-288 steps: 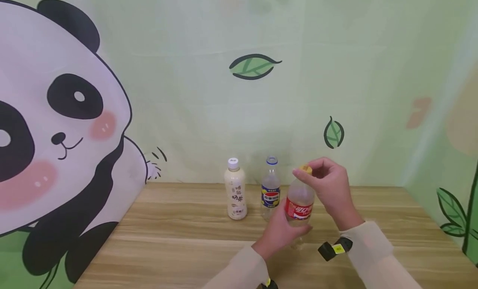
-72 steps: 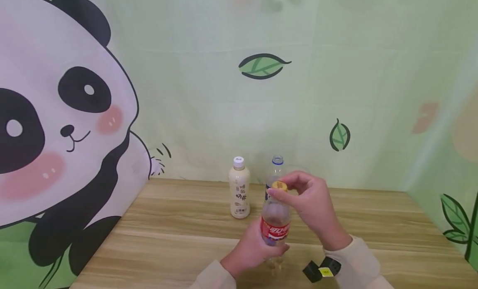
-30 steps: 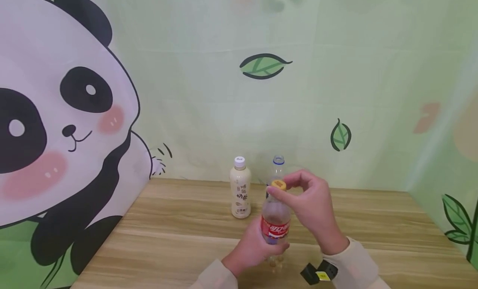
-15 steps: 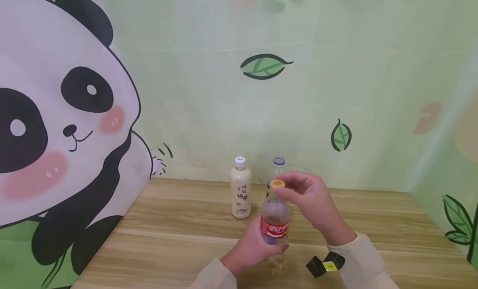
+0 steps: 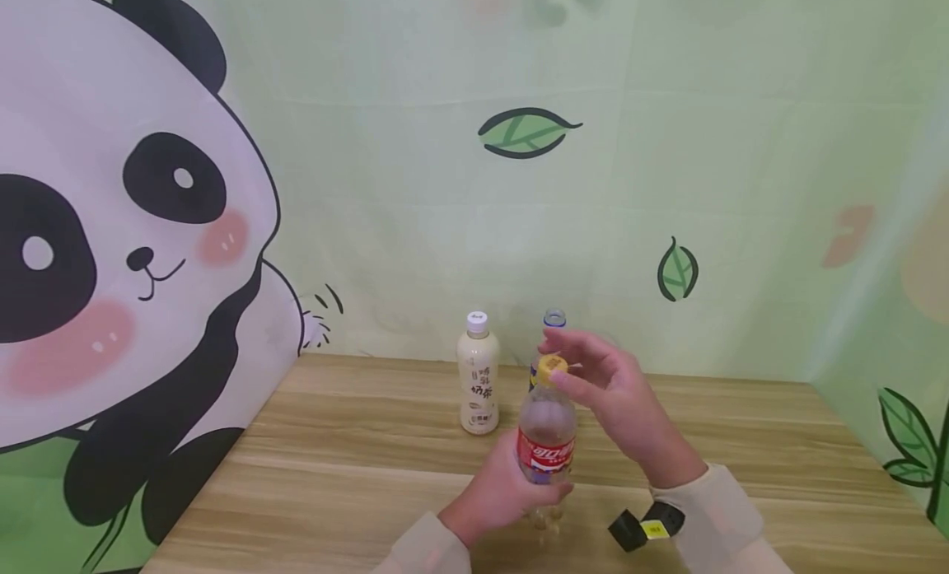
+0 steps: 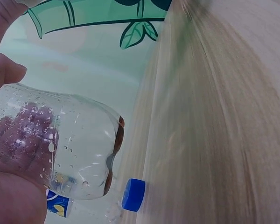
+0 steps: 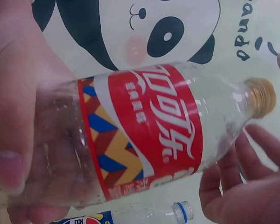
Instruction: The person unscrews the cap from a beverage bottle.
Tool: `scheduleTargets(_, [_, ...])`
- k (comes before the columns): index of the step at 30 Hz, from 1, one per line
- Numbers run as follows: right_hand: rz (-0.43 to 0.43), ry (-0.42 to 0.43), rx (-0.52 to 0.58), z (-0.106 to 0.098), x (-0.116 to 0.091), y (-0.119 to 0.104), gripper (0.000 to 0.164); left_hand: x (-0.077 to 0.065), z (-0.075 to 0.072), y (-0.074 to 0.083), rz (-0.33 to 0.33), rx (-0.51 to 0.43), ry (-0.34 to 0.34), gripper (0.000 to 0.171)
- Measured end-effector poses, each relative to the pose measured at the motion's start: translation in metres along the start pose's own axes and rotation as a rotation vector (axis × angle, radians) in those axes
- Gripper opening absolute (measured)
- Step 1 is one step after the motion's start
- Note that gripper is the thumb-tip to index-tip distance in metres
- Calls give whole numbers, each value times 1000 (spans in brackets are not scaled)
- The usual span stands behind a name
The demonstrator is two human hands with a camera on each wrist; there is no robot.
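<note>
My left hand (image 5: 498,485) grips the lower body of a clear Coca-Cola bottle (image 5: 547,449) with a red label. The bottle is upright and looks nearly empty, with droplets inside its wall in the left wrist view. A yellow cap (image 5: 553,366) sits on its neck. Around that cap, my right hand (image 5: 621,399) is spread, thumb close to the near side and fingers raised behind. In the right wrist view the fingers (image 7: 256,163) lie beside the bottle's neck, off the cap (image 7: 262,98).
Behind stands an uncapped Pepsi bottle (image 5: 554,320) with a blue ring, partly hidden. A milk tea bottle (image 5: 479,385) with a white cap is to its left. On the wooden table (image 5: 334,450) lies a blue cap (image 6: 133,195). A panda-print cloth (image 5: 400,228) hangs behind.
Both hands and the Coca-Cola bottle moved left and nearer over the longer span. Lately my right fingers pinched the yellow cap; now they have loosened and lifted off it. The left grip is unchanged.
</note>
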State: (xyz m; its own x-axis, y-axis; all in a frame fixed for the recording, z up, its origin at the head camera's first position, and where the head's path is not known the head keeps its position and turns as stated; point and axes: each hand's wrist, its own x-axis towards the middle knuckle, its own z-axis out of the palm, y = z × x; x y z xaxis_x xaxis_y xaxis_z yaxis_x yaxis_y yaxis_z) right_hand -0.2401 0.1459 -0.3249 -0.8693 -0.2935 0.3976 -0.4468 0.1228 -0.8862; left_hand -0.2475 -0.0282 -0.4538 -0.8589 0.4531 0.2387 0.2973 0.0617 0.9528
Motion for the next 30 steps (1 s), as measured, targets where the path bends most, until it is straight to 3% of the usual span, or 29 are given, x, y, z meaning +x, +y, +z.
scheduleTargets(7, [19, 245, -38, 13, -2, -6, 41, -1, 2, 2, 18, 19, 26, 56])
scheduleTargets(13, [23, 325, -74, 20, -4, -8, 41, -1, 4, 1, 45, 27, 35, 57])
scheduleTargets(21, [27, 312, -51, 19, -4, -7, 32, -1, 4, -1, 43, 18, 19, 58])
scheduleTargets(30, [56, 217, 21, 14, -3, -5, 30, 0, 3, -2, 15, 2, 24, 60])
